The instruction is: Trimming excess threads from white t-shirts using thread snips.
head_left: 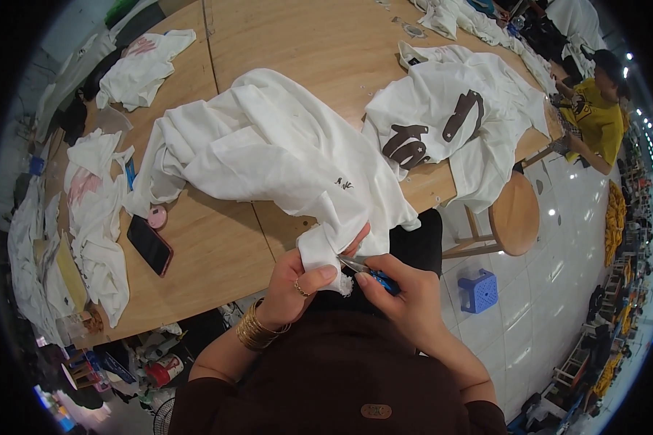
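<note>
A white garment [268, 156] with a small dark print lies over the table's near edge, one end drawn toward me. My left hand [294, 284], with a ring and several gold bangles at the wrist, pinches that end, thumb on top. In my right hand [406, 290] are small thread snips [372, 277] with blue handles. Their metal tips touch the cloth beside my left fingers. Whether the blades are parted is too small to tell. A frayed edge of the cloth hangs just below the snips.
Another white garment [442, 109] with dark patches lies at the right; more white pieces [98, 217] are heaped at the left. Near them rest a phone [150, 245] and a pink round object [157, 216]. A wooden stool [515, 214], a blue plastic stool [479, 291] and a person in yellow [595, 116] are at the right.
</note>
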`<state>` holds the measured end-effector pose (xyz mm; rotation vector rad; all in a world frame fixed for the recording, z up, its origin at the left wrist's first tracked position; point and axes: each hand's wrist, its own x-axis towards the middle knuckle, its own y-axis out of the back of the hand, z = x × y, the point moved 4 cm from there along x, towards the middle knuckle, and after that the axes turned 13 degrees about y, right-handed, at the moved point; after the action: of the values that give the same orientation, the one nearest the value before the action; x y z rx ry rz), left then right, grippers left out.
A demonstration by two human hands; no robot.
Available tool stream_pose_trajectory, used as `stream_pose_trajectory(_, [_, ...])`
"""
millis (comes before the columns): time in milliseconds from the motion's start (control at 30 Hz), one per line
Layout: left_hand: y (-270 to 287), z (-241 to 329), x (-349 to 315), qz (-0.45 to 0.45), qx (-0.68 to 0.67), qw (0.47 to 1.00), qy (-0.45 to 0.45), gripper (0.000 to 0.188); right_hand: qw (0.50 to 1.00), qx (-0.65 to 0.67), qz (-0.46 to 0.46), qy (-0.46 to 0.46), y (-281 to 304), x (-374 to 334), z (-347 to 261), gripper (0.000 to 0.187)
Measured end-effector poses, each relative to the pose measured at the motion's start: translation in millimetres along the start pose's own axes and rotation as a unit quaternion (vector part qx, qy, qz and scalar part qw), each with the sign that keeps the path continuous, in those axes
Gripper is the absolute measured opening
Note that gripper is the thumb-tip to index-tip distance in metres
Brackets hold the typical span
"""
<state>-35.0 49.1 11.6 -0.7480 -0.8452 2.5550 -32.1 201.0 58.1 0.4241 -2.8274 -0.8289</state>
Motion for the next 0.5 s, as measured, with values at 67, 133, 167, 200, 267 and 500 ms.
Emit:
stream_pose_trajectory(67, [6.8,-3.7,0.7,-0.008,-0.015,1.0,0.014,0.04,1.0,-0.002,-0.006,-0.009,0.5,0.9,-1.0,0.018])
stream_pose_trajectory(133, [8.8,-5.8,0.4,-0.015,-0.03,0.999,0.028,0.039,1.0,-0.003,-0.006,-0.005,0.4,-0.3,0.3,0.018])
stream_pose_trajectory(167, [9.2,-6.1,0.1,-0.006,-0.042,0.999,0.031,0.04,1.0,-0.004,-0.006,-0.002,0.2,-0.5,0.6,0.017])
stream_pose_trajectory(200, [9.4,-6.2,0.0,0.003,-0.054,0.998,0.034,0.04,1.0,-0.004,-0.006,-0.001,0.2,-0.1,0.2,0.017])
stream_pose_trajectory(267, [5.3,-2.2,1.3,-0.002,-0.058,0.998,0.026,0.041,1.0,-0.007,-0.001,0.013,1.4,0.0,-2.1,0.017])
stream_pose_trajectory(500, [4.7,-1.6,0.7,-0.011,-0.059,0.998,0.02,0.044,1.0,-0.008,-0.001,0.002,2.0,1.0,-2.7,0.017])
